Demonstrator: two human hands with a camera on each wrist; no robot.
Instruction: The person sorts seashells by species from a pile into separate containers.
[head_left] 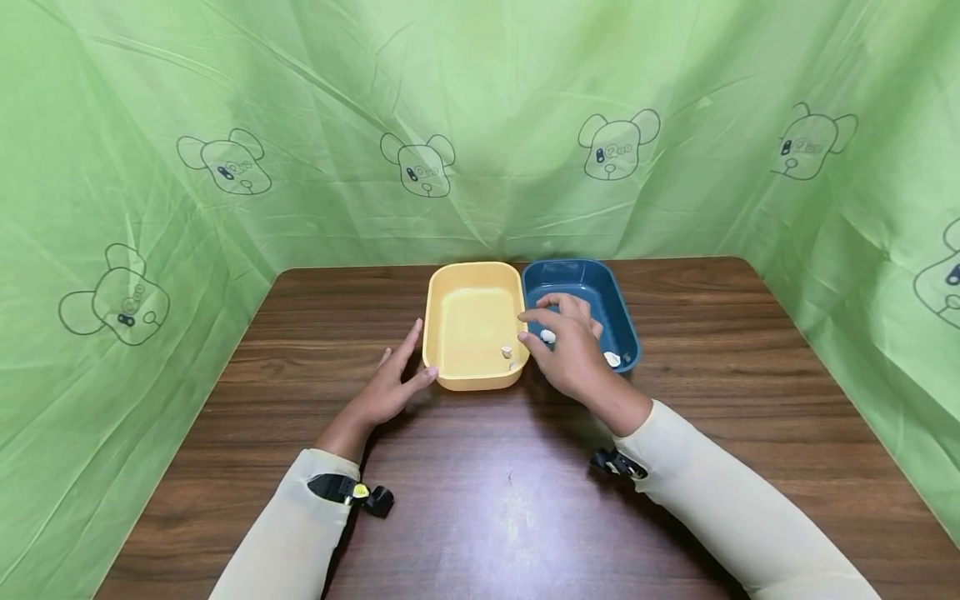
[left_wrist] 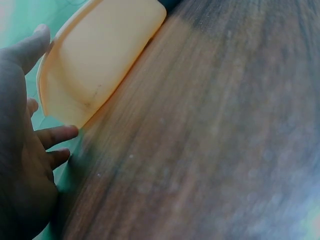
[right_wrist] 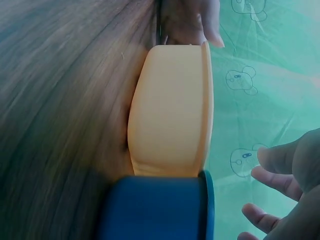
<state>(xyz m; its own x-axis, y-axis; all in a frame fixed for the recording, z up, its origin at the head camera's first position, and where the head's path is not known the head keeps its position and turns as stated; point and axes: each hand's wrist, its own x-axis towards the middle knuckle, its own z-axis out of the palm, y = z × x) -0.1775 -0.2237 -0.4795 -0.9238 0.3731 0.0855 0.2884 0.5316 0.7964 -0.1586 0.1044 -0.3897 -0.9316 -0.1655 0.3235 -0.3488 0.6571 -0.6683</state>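
Note:
A yellow tray (head_left: 467,382) stands beside a blue tray (head_left: 628,321), their sides touching. My left hand (head_left: 386,387) rests against the yellow tray's near left side, fingers straight and spread, thumb at the rim. Over the blue tray, close to where the rims meet, hovers my right hand (head_left: 572,348). Its thumb and forefinger are apart, and I see nothing between them; the right wrist view also shows these fingers (right_wrist: 275,159) bare. Near the yellow tray's right front corner lie a small pale piece (head_left: 506,352) and another (head_left: 513,366). White pieces (head_left: 612,358) lie in the blue tray, partly hidden by the right hand.
Both trays sit toward the back of a dark wooden table (head_left: 450,483). A green curtain (head_left: 510,200) printed with bear outlines hangs behind and along both sides. A black strap with a small camera (head_left: 375,500) is on the left wrist, and a similar one (head_left: 618,463) on the right.

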